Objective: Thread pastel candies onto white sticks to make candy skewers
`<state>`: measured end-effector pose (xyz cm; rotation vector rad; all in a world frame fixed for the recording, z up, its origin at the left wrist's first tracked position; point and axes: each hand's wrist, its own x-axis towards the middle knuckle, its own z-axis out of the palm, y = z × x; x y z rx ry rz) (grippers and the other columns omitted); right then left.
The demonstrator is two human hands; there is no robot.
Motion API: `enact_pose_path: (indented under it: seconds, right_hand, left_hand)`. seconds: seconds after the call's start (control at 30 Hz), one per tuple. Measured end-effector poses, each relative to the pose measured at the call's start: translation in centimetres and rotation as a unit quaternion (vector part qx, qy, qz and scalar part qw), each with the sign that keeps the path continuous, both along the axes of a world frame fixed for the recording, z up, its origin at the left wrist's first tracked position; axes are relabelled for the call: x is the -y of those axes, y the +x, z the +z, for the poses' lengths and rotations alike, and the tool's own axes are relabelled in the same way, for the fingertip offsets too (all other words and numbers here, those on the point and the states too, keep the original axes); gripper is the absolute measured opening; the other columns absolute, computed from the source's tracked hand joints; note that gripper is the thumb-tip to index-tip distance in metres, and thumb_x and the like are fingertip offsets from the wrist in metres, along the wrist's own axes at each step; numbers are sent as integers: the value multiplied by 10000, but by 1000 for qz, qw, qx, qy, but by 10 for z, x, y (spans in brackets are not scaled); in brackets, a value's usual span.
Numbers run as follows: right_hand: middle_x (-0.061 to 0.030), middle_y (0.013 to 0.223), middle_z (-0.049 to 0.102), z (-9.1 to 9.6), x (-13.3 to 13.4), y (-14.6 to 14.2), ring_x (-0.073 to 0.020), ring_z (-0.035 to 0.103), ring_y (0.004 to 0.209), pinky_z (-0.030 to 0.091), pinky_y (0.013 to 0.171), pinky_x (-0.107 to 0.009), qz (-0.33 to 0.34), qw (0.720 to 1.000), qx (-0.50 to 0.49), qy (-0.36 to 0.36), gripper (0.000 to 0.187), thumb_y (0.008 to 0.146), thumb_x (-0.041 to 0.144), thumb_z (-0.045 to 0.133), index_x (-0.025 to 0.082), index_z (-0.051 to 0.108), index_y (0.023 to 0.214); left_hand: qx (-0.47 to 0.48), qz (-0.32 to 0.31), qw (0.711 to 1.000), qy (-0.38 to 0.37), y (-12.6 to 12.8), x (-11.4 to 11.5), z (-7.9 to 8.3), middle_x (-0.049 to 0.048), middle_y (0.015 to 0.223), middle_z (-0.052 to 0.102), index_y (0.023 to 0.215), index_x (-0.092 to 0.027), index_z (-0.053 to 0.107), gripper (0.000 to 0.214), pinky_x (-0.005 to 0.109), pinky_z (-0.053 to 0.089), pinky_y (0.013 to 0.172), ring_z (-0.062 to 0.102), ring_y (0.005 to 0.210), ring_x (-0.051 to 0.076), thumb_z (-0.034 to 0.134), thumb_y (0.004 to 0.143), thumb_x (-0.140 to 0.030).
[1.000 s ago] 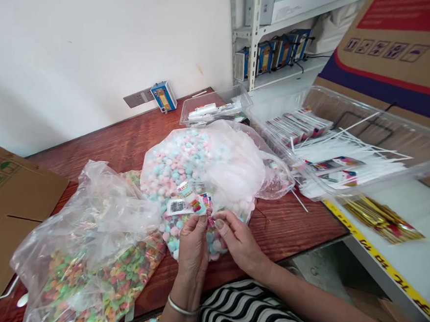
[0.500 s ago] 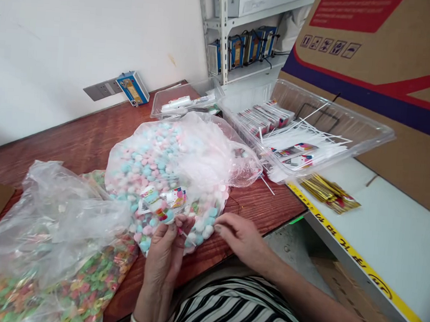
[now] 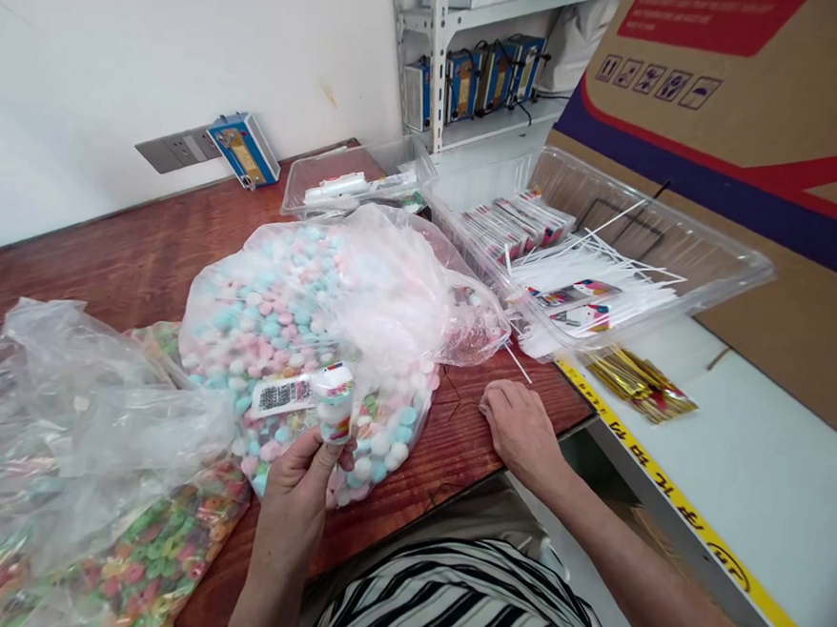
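My left hand (image 3: pixel 296 496) pinches a small clear candy packet (image 3: pixel 336 405) with a colourful printed top, holding it upright. Below and behind it spreads a large clear bag of pink, blue and white candy balls (image 3: pixel 261 317). A white printed label (image 3: pixel 284 397) with dark print lies on that bag, just left of the packet. Near the table's right edge, my right hand (image 3: pixel 521 431) rests low over the wood with its fingers curled together. Whatever its fingertips may hold is hidden. A thin white stick (image 3: pixel 519 363) lies just beyond it.
At the left lies a bag of ring-shaped candies (image 3: pixel 158 548). A clear plastic bin (image 3: pixel 724 249) holds white sticks and printed packets. Gold twist ties (image 3: pixel 639 381) lie on the white surface by the yellow tape. Behind stand another clear tray (image 3: pixel 295 185) and a tall carton (image 3: pixel 748 117).
My right hand has moved right, away from the packet, to the table's right edge. My left hand has tilted the packet upright. The camera view has shifted slightly.
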<state>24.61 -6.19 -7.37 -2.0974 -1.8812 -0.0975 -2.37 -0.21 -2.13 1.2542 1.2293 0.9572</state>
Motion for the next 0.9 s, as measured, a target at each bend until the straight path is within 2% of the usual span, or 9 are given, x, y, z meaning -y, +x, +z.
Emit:
enact_pose_path:
  seconds: [0.1,0.2,0.27,0.33,0.4,0.47,0.6,0.8,0.9]
  right_hand:
    - [-79,773,641,12,10,-2,-215,566,716,377,715,-329,-12,1000,12,25,206,964,168,429,175,578,822]
    - [-61,739,637,35,18,-15,-199,571,648,378,653,-310,-38,995,-16,92,219,995,253,402,189,559,857]
    - [-42,727,626,52,16,-31,-187,583,648,378,644,-298,-36,988,-49,144,194,985,279,438,211,546,839]
    - [-32,688,608,64,8,-50,-180,569,631,364,636,-300,-4,986,-50,157,213,978,267,452,220,540,789]
    - [-30,645,583,69,-3,-70,-178,539,604,338,609,-309,39,988,-19,148,251,980,245,449,218,533,745]
    - [-29,620,563,67,-13,-86,-177,510,584,314,590,-316,70,988,9,139,275,983,227,449,214,526,719]
    - [-29,608,544,56,-21,-103,-175,482,571,293,578,-324,100,983,17,150,304,984,187,443,209,512,690]
    - [-29,615,546,50,-18,-108,-175,472,569,307,580,-327,136,977,-2,167,301,988,181,450,202,527,698]
    - [-28,608,552,49,-19,-109,-171,489,571,328,586,-317,128,977,-15,169,313,995,196,442,206,529,694]
  left_hand:
    - [-158,-27,980,119,-2,-2,11,7,719,570,753,-196,644,211,240,403,639,504,699,161,589,879,-355]
    - [-264,-58,932,241,6,1,16,32,840,579,800,-211,623,179,273,423,748,533,813,189,481,908,-195]
    - [-337,-85,894,283,16,4,15,42,862,568,821,-209,611,242,282,426,757,535,817,191,421,876,-71]
    - [-408,-114,850,313,26,8,12,49,853,564,830,-202,610,290,286,427,732,532,791,193,405,829,2]
    - [-460,-126,811,338,34,10,9,56,832,568,857,-198,621,284,290,423,689,529,752,199,426,823,5]
    - [-483,-116,791,357,40,11,9,55,804,574,892,-199,630,244,290,411,647,524,704,196,460,846,-31]
    - [-459,-83,805,366,42,12,10,43,756,577,842,-199,600,184,279,390,610,521,664,180,464,892,-86]
    - [-367,-64,859,351,38,13,7,63,830,617,1088,-196,622,263,291,421,653,565,741,200,454,905,-110]
    - [-293,-36,905,308,38,11,6,58,842,626,1046,-228,675,264,286,434,697,576,762,191,491,889,-122]
